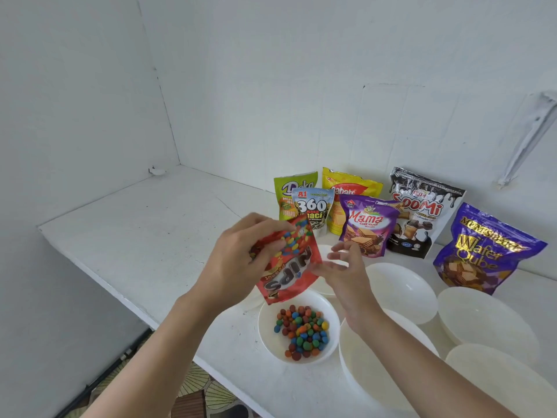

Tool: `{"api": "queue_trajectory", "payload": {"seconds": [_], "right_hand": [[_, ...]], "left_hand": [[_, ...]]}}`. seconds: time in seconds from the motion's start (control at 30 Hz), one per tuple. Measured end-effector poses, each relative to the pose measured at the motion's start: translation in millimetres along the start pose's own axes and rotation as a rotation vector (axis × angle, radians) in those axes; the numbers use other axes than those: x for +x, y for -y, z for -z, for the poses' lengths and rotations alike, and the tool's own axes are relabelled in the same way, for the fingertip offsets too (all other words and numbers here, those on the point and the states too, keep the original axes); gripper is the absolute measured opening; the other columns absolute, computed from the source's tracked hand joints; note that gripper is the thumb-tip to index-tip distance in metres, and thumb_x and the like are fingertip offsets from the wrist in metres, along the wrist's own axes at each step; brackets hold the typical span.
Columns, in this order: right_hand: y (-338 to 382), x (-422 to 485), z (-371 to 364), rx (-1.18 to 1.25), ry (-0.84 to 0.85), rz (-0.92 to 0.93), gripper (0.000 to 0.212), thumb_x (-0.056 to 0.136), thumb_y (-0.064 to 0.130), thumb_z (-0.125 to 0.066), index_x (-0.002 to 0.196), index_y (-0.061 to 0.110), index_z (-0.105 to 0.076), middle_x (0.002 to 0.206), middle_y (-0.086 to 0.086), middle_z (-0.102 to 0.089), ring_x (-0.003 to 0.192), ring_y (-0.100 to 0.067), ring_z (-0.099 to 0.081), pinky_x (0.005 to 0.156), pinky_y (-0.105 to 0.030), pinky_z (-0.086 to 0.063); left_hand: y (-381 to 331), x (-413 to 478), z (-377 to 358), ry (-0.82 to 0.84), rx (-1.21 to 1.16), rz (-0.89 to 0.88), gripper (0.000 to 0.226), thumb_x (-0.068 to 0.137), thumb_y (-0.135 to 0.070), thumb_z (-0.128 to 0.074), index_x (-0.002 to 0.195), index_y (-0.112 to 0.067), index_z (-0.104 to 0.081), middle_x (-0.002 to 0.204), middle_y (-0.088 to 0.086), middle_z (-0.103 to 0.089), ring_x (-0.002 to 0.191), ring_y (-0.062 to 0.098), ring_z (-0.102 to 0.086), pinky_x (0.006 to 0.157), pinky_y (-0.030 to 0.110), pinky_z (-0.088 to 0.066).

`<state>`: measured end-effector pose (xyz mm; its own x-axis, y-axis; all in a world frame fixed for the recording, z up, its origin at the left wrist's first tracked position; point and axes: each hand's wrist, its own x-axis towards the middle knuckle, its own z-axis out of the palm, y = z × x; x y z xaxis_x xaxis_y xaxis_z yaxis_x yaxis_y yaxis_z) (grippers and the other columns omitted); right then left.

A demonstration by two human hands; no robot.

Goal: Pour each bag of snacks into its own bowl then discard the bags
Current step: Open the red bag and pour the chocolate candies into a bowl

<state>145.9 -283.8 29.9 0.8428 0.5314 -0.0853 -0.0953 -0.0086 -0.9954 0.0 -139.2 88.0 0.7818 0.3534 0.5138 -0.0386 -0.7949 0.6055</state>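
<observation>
One head-worn view looks forward and down, close over the left hand (pixel 238 260) and right hand (pixel 346 276), the counter (pixel 150 230) beyond them.

The place looks like a plain room in a home, not a fitted kitchen. Bare white painted walls (pixel 271 86), cracked at the joins, meet in a corner behind a white table (pixel 144 224). Shop-bought snack bags (pixel 422 212) stand along the wall with white bowls (pixel 401 288) in front, and a patterned floor (pixel 208 390) shows below the table's edge.
</observation>
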Motion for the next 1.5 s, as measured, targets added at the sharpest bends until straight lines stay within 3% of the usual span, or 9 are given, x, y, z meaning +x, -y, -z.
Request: {"api": "queue_trajectory", "payload": {"seconds": [0.2, 0.37, 0.6, 0.83, 0.97, 1.13, 1.27, 1.4, 1.5], "right_hand": [[8.5, 4.9, 3.2, -0.185, 0.302, 0.206, 0.038, 0.078, 0.013, -0.084, 0.109, 0.017, -0.063, 0.1, 0.0, -0.077, 0.099, -0.018, -0.072, 0.087, -0.044, -0.06], [21.3, 6.9, 3.0, -0.166, 0.303, 0.292, 0.026, 0.079, 0.008, -0.081, 0.098, 0.022, -0.071, 0.095, 0.0, -0.078, 0.089, -0.019, -0.075, 0.08, -0.04, -0.061], [17.7, 8.3, 0.5, -0.05, 0.319, 0.3, 0.037, 0.089, 0.004, -0.07, 0.114, 0.021, -0.05, 0.102, -0.005, -0.076, 0.097, -0.023, -0.074, 0.084, -0.043, -0.061], [23.7, 21.2, -12.4, -0.109, 0.291, 0.372, 0.046, 0.088, 0.006, -0.073, 0.114, 0.029, -0.044, 0.098, -0.003, -0.077, 0.096, -0.018, -0.072, 0.087, -0.034, -0.059], [29.3, 33.1, -24.4, -0.075, 0.291, 0.403, 0.055, 0.086, -0.002, -0.073, 0.106, 0.042, -0.047, 0.109, 0.002, -0.068, 0.1, -0.022, -0.071, 0.072, -0.038, -0.063], [34.7, 55.6, -33.8, 0.003, 0.307, 0.358, 0.046, 0.091, -0.011, -0.061, 0.099, 0.033, -0.053, 0.106, 0.0, -0.069, 0.094, -0.027, -0.073, 0.064, -0.036, -0.061], [37.0, 73.8, -38.9, -0.106, 0.283, 0.389, 0.034, 0.093, -0.008, -0.061, 0.088, 0.026, -0.06, 0.104, 0.002, -0.066, 0.106, -0.018, -0.066, 0.067, -0.03, -0.059], [43.8, 88.6, -49.3, -0.27, 0.204, 0.537, 0.03, 0.09, -0.005, -0.065, 0.082, 0.023, -0.068, 0.09, 0.009, -0.07, 0.091, -0.012, -0.065, 0.077, -0.025, -0.055], [46.1, 100.8, -61.5, -0.37, 0.089, 0.61, 0.025, 0.087, 0.0, -0.071, 0.084, 0.025, -0.071, 0.091, 0.018, -0.07, 0.098, -0.009, -0.063, 0.086, -0.028, -0.05]], "left_hand": [[5.3, -3.5, -21.1, -0.029, 0.024, -0.067, 0.027, 0.097, -0.008, -0.065, 0.115, -0.026, -0.073, 0.103, -0.011, -0.071, 0.097, 0.008, -0.067, 0.076, 0.029, -0.059], [-3.9, 4.5, -18.2, -0.092, -0.023, -0.099, 0.025, 0.093, -0.006, -0.071, 0.105, -0.028, -0.074, 0.099, -0.014, -0.073, 0.092, 0.002, -0.066, 0.073, 0.018, -0.055], [-19.9, 24.5, 7.3, -0.306, -0.223, 0.035, 0.027, 0.087, -0.008, -0.077, 0.085, -0.033, -0.066, 0.089, -0.017, -0.071, 0.08, 0.008, -0.065, 0.063, 0.015, -0.053], [-13.9, 48.6, 33.5, -0.341, -0.353, 0.198, 0.018, 0.088, -0.022, -0.074, 0.097, -0.03, -0.06, 0.086, -0.018, -0.076, 0.089, 0.001, -0.073, 0.054, 0.019, -0.057], [-0.9, 56.0, 38.1, -0.227, -0.508, 0.4, 0.03, 0.081, -0.039, -0.071, 0.107, -0.028, -0.059, 0.091, -0.003, -0.079, 0.082, 0.019, -0.078, 0.06, 0.036, -0.063], [33.3, 62.3, 51.5, 0.231, -0.325, 0.626, 0.045, 0.092, -0.065, -0.034, 0.112, -0.035, -0.061, 0.093, -0.003, -0.079, 0.087, 0.016, -0.076, 0.082, 0.035, -0.061], [64.6, 65.1, 62.7, 0.456, -0.436, 0.829, 0.068, 0.086, -0.076, -0.026, 0.127, -0.031, -0.056, 0.107, 0.006, -0.078, 0.084, 0.03, -0.076, 0.08, 0.035, -0.061], [87.6, 76.4, 68.7, 0.414, -0.986, 0.953, 0.067, 0.096, -0.062, -0.037, 0.131, -0.01, -0.058, 0.12, 0.027, -0.07, 0.084, 0.041, -0.074, 0.062, 0.034, -0.064], [101.3, 84.1, 70.9, 0.31, -1.09, 0.882, 0.044, 0.097, -0.029, -0.057, 0.128, 0.002, -0.061, 0.118, 0.029, -0.07, 0.093, 0.041, -0.074, 0.069, 0.033, -0.064]]}}
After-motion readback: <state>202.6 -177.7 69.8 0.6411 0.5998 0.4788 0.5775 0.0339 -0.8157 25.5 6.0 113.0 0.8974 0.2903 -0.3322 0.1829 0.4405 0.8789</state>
